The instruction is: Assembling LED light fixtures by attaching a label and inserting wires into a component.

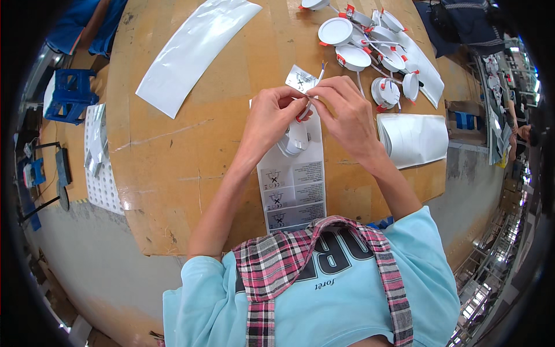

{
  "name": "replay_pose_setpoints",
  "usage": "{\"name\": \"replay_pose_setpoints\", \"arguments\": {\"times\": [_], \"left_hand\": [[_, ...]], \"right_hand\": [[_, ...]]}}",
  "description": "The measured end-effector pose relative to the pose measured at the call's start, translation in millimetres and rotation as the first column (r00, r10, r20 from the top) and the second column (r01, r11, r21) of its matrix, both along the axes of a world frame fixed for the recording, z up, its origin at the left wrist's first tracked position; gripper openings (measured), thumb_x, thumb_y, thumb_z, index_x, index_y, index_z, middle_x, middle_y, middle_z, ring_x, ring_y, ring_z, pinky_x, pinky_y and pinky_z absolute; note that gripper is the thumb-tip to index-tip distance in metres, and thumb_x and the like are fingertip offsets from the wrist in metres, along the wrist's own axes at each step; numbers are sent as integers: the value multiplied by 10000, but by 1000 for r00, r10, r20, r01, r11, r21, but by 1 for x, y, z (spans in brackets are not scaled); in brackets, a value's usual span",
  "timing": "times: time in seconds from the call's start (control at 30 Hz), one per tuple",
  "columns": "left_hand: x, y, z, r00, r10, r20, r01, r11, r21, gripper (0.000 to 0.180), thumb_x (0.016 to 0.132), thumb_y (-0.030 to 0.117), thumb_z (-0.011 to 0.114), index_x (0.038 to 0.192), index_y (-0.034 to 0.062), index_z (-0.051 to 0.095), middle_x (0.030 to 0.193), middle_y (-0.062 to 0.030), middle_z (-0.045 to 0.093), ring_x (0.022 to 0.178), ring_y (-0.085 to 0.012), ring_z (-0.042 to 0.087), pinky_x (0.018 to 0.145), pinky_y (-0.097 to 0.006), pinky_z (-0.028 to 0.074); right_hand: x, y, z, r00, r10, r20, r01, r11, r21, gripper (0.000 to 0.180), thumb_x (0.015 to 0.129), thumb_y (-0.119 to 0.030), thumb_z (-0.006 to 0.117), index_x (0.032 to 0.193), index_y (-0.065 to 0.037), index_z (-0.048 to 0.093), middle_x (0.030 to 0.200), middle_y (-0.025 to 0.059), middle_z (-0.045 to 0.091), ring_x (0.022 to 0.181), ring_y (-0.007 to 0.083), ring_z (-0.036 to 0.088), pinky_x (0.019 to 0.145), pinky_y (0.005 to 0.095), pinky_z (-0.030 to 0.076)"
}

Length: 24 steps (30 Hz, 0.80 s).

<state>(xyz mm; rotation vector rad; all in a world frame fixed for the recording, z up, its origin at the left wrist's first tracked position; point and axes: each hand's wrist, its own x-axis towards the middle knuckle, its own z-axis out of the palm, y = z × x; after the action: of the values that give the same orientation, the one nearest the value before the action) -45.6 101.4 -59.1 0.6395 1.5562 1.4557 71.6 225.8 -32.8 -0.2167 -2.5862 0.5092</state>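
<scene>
A small silver printed label (300,80) stands up at my fingertips, beside a white cable (321,72) with bare coloured wire ends. My left hand (270,117) is closed in a pinch at the label's lower edge. From the other side my right hand (348,115) pinches at the same spot, its fingertips meeting the left ones. Just below the hands a round white downlight (293,143) rests on a strip of printed labels (293,194). A red clip shows under my fingers. Whether the label touches the cable is hidden by the fingers.
Several white downlights with red clips (354,57) lie in a heap at the far right, cables tangled. A stack of white sheets (413,140) sits right of my right forearm. One glossy white sheet (193,55) lies far left on the brown table (167,150). Blue stool (73,95) stands left.
</scene>
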Motion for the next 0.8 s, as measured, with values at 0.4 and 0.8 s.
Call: {"name": "replay_pose_setpoints", "arguments": {"times": [0.4,0.8], "left_hand": [[5,1,3,996,39,-79,-41,999,-24,190,895,94,585,914,-81,657,719,-56,646,689,-92,614,636,-232,478],[3,0,6,979,43,-201,-55,997,-52,199,867,88,603,946,-82,671,726,-57,660,660,-70,581,605,-231,463]], "right_hand": [[-3,6,10,985,80,152,-103,983,149,106,764,-56,655,857,-33,612,844,55,566,849,212,570,647,315,517],[-6,5,11,983,60,171,-88,983,162,93,746,-43,651,814,-11,597,846,80,576,852,226,580,644,344,522]]}}
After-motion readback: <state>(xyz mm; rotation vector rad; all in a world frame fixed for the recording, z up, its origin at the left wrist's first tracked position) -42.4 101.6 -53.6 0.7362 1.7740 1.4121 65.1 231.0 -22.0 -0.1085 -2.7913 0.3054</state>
